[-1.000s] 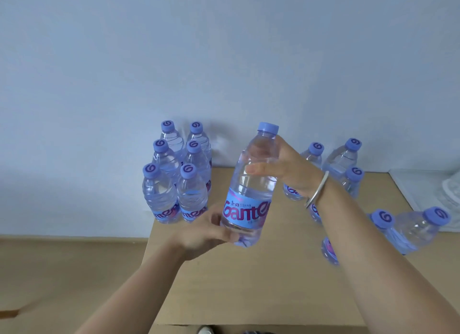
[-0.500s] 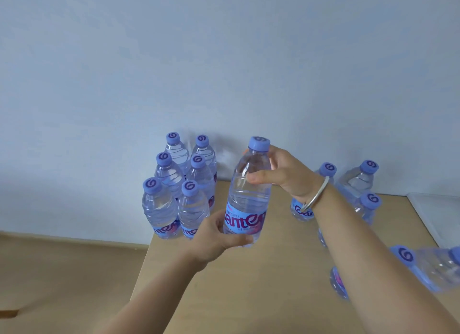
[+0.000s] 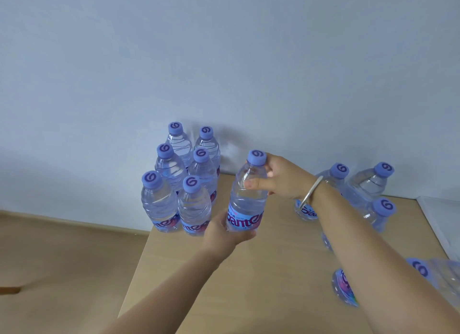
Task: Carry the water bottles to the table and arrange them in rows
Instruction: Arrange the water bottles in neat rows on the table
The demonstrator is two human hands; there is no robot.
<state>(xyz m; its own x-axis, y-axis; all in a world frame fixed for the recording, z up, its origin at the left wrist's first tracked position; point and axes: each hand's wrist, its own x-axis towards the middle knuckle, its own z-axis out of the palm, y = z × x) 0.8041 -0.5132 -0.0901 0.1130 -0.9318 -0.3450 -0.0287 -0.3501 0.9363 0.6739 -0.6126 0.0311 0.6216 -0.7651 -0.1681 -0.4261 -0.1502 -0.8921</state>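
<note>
A clear water bottle (image 3: 249, 199) with a purple cap and a blue label stands upright on or just above the wooden table (image 3: 261, 279), just right of the rows. My left hand (image 3: 224, 231) grips its base. My right hand (image 3: 278, 181), with a silver bangle on the wrist, grips its neck below the cap. Several like bottles stand in two rows (image 3: 184, 181) at the table's back-left corner. More bottles (image 3: 368, 186) stand scattered at the back right, partly hidden by my right arm.
A grey wall runs behind the table. The table's left edge drops to a wooden floor (image 3: 62, 271). Close to my right forearm stands another bottle (image 3: 423, 271), at the right edge of the view. A white object (image 3: 443, 216) lies at the far right.
The held bottle has come down and moved back toward the rows, from tilted in the air to upright at table level. Both hands have kept their grip.
</note>
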